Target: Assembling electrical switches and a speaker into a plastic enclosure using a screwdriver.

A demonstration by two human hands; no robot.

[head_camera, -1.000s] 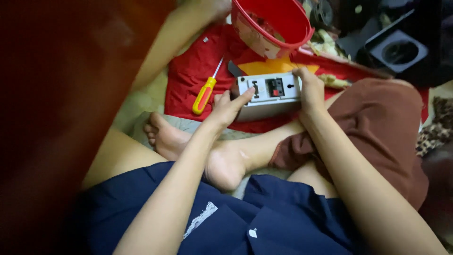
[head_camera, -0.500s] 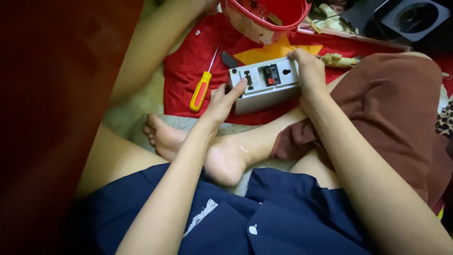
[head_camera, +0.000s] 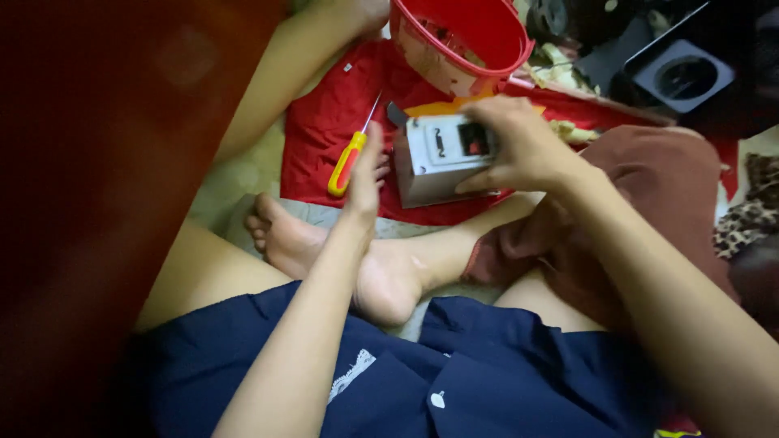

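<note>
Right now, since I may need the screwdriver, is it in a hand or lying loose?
Lying loose: the screwdriver rests on the red cloth; the left hand is beside it.

Two hands in view: left hand (head_camera: 365,174), right hand (head_camera: 519,146). One grey switch box (head_camera: 434,158), gripped by right hand only. One screwdriver (head_camera: 349,158), yellow handle with red tip band, single metal shaft. One red bucket (head_camera: 462,36). One red cloth (head_camera: 324,105) spread beneath. One yellow sheet (head_camera: 438,107), partly hidden behind box. One black square part with round opening (head_camera: 683,77). One bare foot (head_camera: 324,251) fully visible. One brown garment (head_camera: 641,186). One leopard-print piece (head_camera: 751,211) at right edge.
</note>
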